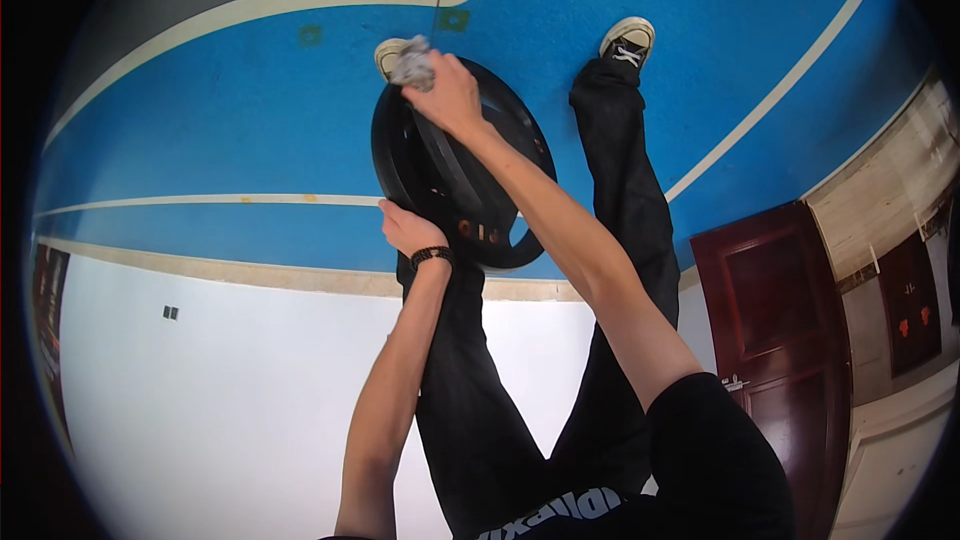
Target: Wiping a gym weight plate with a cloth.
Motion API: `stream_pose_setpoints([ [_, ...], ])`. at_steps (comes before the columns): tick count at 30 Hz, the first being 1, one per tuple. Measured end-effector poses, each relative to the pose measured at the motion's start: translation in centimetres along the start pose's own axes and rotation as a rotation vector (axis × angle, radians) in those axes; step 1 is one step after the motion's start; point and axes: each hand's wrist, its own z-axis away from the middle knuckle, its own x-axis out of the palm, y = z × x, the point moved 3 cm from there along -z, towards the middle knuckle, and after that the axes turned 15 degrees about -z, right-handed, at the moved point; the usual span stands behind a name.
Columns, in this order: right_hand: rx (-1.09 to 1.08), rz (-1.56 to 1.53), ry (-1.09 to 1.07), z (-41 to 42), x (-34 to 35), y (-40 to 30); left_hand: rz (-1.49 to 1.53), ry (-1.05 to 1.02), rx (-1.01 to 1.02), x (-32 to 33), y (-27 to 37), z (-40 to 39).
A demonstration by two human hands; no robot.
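Observation:
A round black object resembling a steering wheel (pixel 536 127), with a broad centre and orange marks, is in front of my legs, tilted. My left hand (pixel 411 229), with a dark beaded bracelet at the wrist, holds its rim at the lower left; the fingers behind the rim are hidden. At the upper part, my right hand (pixel 450 94) grips a crumpled greyish-white cloth (pixel 412 64) near the top left of the rim. The cloth is slightly blurred, and whether it touches the rim I cannot tell.
Blue flooring (pixel 225 127) with pale lines lies around my two shoes, the right one (pixel 628 41) standing apart from the wheel. A white wall (pixel 225 390) is behind me, with a dark red door (pixel 772 292) at the right.

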Motion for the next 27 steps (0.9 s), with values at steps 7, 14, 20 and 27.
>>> stream_pose_setpoints([
  [7,0.021,-0.028,-0.108,9.6,-3.0,-2.2,-0.103,0.072,0.031,0.5,2.3,1.0],
  [14,0.174,-0.368,0.019,14.9,-7.8,-4.1,-0.153,0.039,-0.005,0.4,4.0,0.7],
  [20,-0.016,-0.090,0.127,15.0,-5.7,-5.9,-0.146,0.005,-0.027,0.6,5.6,0.7],
  [27,-0.001,-0.213,0.145,7.0,-3.7,-5.5,-0.265,-0.009,-0.042,1.7,7.2,0.7],
])
